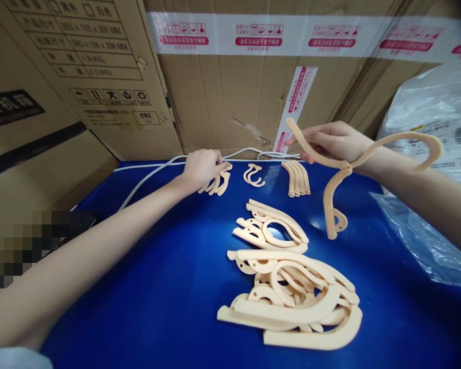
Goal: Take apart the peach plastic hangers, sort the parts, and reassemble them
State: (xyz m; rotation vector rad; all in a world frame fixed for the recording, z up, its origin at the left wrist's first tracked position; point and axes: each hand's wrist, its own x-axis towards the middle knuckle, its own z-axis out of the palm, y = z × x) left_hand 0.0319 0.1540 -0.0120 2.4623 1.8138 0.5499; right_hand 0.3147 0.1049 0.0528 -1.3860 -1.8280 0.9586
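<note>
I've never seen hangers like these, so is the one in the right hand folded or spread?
Spread: the hanger in the right hand has three curved parts pointing different ways.

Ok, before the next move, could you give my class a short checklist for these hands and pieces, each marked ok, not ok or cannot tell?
1. Right hand holding the jointed hanger: ok.
2. Jointed hanger folded flat: not ok; its three parts splay apart.
3. Left hand at the far-left curved pieces: ok.
4. Left hand's grip on one of those pieces: cannot tell; the hand hides it.
5. Small hooks lying apart from the right-hand row of curved pieces: ok.
6. Near pile of hangers neatly aligned: not ok; they overlap untidily.
</note>
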